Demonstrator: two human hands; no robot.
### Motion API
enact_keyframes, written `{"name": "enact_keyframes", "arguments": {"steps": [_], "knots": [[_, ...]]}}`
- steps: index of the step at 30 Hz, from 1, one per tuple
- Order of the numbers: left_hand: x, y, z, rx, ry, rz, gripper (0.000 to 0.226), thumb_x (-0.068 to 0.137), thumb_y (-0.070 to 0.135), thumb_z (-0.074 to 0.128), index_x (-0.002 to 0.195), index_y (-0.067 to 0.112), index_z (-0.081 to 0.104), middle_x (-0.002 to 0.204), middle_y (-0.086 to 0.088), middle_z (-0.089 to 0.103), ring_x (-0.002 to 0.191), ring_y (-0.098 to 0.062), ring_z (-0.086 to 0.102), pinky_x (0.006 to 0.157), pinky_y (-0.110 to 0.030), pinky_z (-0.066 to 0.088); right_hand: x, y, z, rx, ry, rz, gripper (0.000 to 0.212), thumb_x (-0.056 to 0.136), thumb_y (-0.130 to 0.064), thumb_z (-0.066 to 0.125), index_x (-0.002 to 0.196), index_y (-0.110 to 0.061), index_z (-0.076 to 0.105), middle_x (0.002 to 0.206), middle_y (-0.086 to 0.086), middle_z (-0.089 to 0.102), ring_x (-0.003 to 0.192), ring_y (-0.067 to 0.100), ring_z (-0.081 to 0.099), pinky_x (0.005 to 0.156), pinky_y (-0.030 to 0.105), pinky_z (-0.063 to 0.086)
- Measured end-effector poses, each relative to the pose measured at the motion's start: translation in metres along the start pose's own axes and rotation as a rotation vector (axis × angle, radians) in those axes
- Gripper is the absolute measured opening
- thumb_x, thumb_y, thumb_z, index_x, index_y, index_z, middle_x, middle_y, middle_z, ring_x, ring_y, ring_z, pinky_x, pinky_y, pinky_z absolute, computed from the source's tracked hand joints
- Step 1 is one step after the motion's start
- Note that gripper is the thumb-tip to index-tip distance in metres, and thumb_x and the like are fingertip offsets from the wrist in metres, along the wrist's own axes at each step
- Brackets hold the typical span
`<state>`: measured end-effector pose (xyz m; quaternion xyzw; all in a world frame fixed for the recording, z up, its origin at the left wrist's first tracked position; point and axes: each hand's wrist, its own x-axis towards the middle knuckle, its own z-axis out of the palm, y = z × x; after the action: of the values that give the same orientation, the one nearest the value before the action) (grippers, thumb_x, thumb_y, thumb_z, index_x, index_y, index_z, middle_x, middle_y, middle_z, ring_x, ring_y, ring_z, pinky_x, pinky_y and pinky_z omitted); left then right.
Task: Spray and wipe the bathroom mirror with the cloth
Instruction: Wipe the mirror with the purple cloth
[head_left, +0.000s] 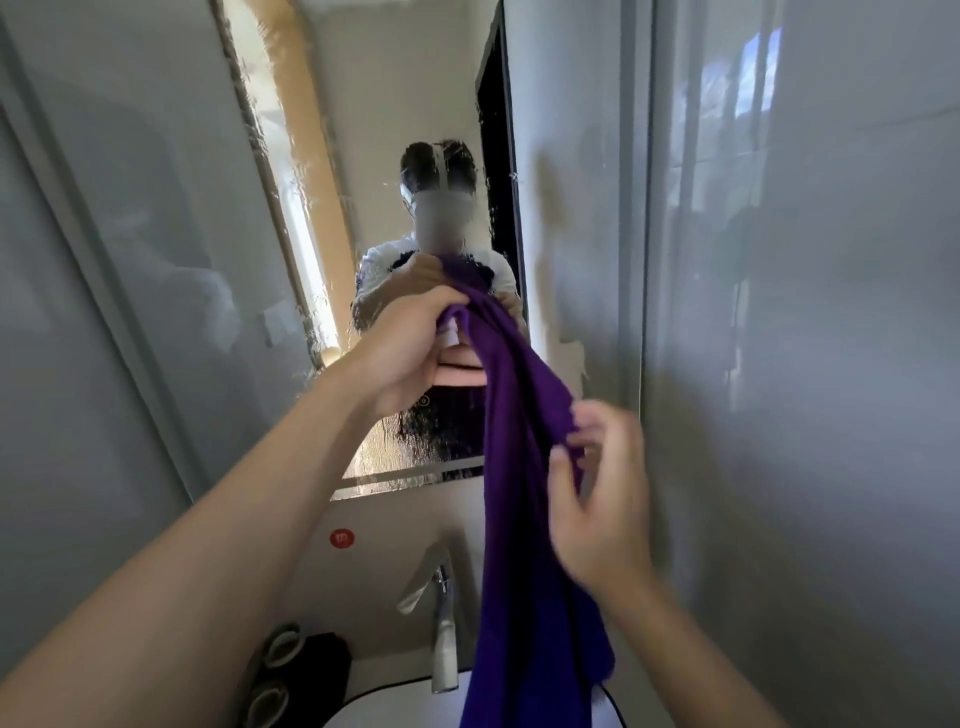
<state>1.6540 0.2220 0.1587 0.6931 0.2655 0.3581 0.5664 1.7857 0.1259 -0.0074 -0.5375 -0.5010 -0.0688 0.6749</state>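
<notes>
Left hand (410, 353) is raised in front of the mirror (374, 218), fingers curled around the top end of the purple cloth (524, 519) and, with it, a small white object that may be a spray bottle (451, 335); too little of that object shows to be sure. Right hand (597, 493) sits lower and to the right of the cloth, blurred, thumb and fingertips pinching the cloth's right edge about midway down its length. Both hands are on the cloth but well apart from each other. Cloth hangs in a long vertical drape from the left hand, its lower end passing in front of the faucet (441, 623) and over the white sink (395, 701) below the mirror. Mirror surface is streaked and beaded with wet droplets, heaviest along its left edge and bottom strip. Left of the faucet, dark round items (283, 647) sit on the ledge.
</notes>
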Motion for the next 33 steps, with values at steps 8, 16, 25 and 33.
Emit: {"name": "enact_keyframes", "arguments": {"steps": [8, 16, 25, 33], "knots": [[0.038, 0.039, 0.032, -0.308, 0.120, 0.047, 0.011, 0.106, 0.013, 0.047, 0.108, 0.008, 0.057, 0.087, -0.008, 0.061, 0.086, -0.031, 0.070, 0.070, -0.045, 0.066, -0.032, 0.002, 0.049, -0.250, -0.262, 0.140, 0.029, 0.090, -0.052, 0.062, 0.101, -0.031, 0.045, 0.104, -0.013, 0.043, 0.086, 0.009, 0.054, 0.075, 0.032, 0.054], [0.045, 0.047, 0.034, -0.621, 0.325, 0.074, 0.025, 0.107, 0.011, 0.048, 0.083, 0.009, 0.054, 0.071, -0.006, 0.057, 0.094, -0.034, 0.068, 0.091, -0.054, 0.060, 0.006, 0.024, 0.066, -0.162, -0.151, 0.378, 0.032, 0.091, -0.029, 0.072, 0.107, -0.026, 0.045, 0.105, -0.004, 0.054, 0.090, 0.020, 0.062, 0.079, 0.045, 0.057], [0.041, 0.040, -0.063, -0.584, 0.501, 0.090, 0.030, 0.108, 0.020, 0.047, 0.080, 0.013, 0.055, 0.055, -0.001, 0.067, 0.096, -0.030, 0.073, 0.076, -0.040, 0.063, 0.042, 0.049, 0.014, -0.145, -0.060, 0.342, 0.023, 0.093, 0.007, 0.050, 0.098, -0.016, 0.046, 0.086, 0.003, 0.058, 0.075, 0.018, 0.059, 0.061, 0.019, 0.048], [0.028, -0.014, -0.116, -0.526, 0.589, 0.015, 0.016, 0.108, 0.020, 0.046, 0.099, 0.015, 0.059, 0.088, -0.007, 0.072, 0.113, -0.029, 0.070, 0.077, -0.037, 0.058, 0.117, 0.049, 0.007, -0.427, -0.030, -0.250, 0.035, 0.089, 0.011, 0.052, 0.109, -0.010, 0.071, 0.108, -0.001, 0.059, 0.075, 0.015, 0.057, 0.062, 0.031, 0.051]]}}
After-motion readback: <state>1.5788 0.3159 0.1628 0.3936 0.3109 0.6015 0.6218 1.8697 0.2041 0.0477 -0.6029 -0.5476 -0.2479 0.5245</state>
